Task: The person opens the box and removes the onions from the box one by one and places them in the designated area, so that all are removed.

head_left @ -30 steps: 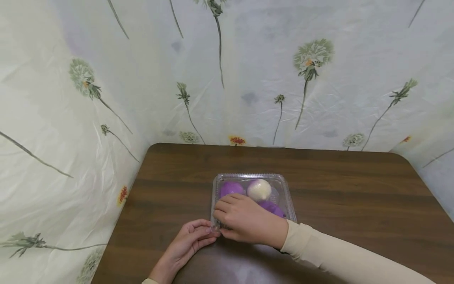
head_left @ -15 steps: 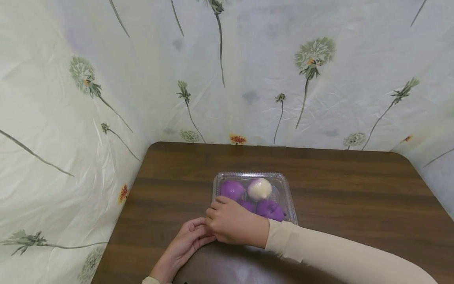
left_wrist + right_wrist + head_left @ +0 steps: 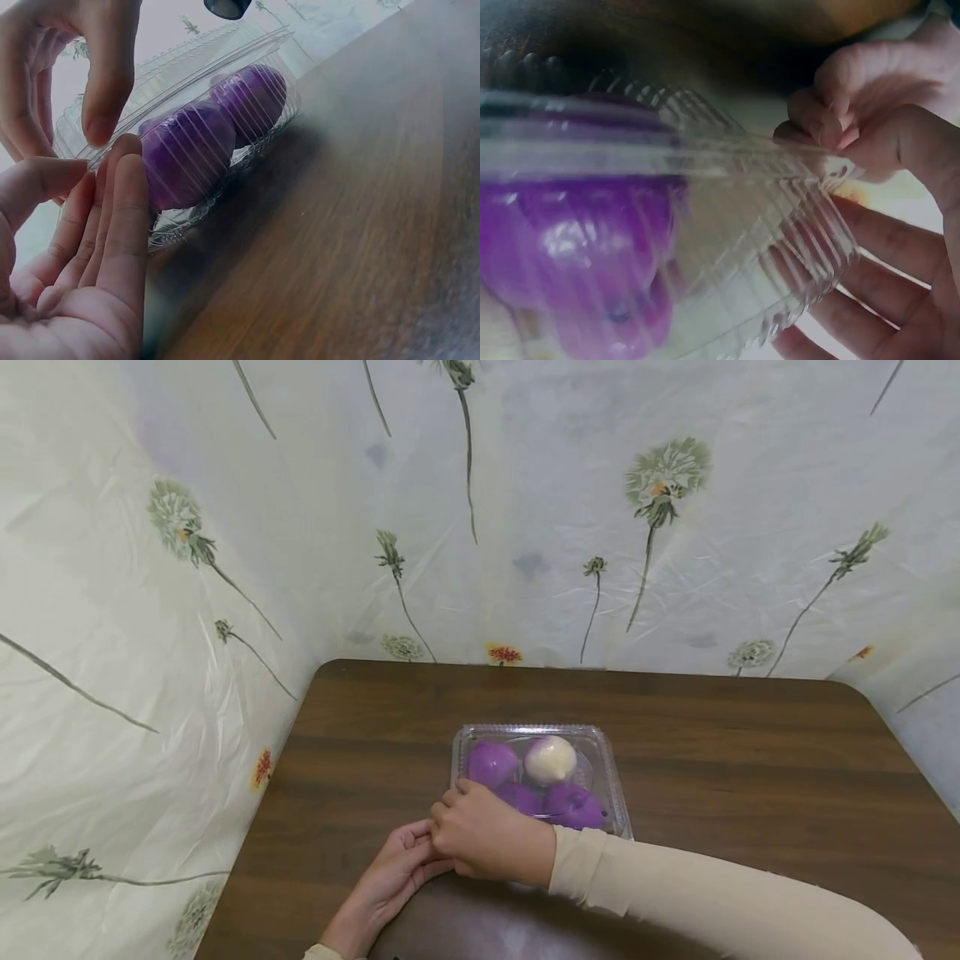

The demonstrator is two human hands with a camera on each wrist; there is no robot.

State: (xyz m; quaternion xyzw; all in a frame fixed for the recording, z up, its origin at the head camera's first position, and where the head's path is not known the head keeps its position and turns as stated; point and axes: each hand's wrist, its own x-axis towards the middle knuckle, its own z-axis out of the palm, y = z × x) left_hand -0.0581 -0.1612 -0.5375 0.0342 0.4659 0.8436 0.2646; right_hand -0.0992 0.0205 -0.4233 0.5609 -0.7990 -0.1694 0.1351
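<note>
Head view: I have the table ahead, the sheet rising behind it and down its left side. Container on the table, slightly left of mid-width. In it, four round items: two behind, two before. Left hand at the container's near-left corner, outside it. Right hand just right of the left one, in front of that corner; its sleeve runs off right, past the container's near-right corner.
</note>
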